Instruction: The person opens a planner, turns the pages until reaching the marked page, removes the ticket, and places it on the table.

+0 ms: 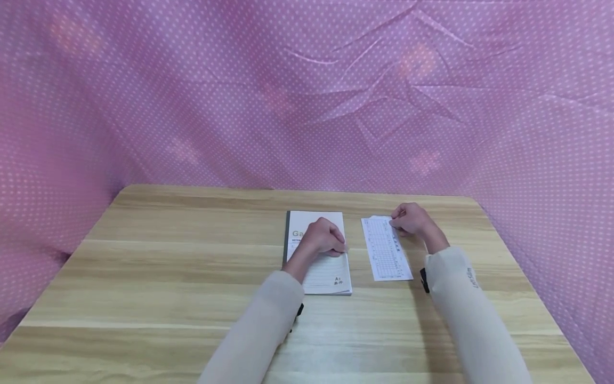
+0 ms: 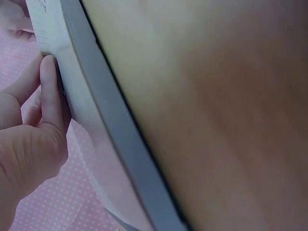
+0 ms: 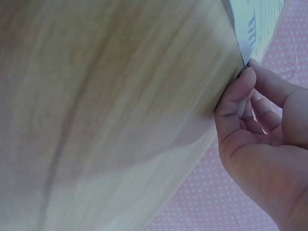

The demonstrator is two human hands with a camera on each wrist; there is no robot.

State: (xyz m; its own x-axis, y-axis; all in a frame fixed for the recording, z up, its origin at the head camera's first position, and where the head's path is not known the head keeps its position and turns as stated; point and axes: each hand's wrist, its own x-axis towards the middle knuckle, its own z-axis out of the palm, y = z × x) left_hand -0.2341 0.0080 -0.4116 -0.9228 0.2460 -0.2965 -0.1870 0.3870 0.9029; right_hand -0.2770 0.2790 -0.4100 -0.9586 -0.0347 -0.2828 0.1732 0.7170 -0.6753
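Observation:
A notebook (image 1: 316,280) with a white cover and a dark spine lies on the table, its spine on the left. My left hand (image 1: 325,237) reaches over it and pinches its right edge between thumb and fingers. In the left wrist view the fingertips of that hand (image 2: 36,130) meet at the notebook's edge (image 2: 79,86). To the right lies a white printed paper form (image 1: 382,250) with a grid of lines, slightly slanted. My right hand (image 1: 413,220) pinches the form near its upper right corner. In the right wrist view thumb and forefinger close on the paper's corner (image 3: 248,33).
Both things lie on a light wood table (image 1: 158,277) with rounded far corners. A pink cloth with white dots (image 1: 307,122) hangs behind the table and along both sides. The notebook and the form lie a small gap apart, toward the far edge.

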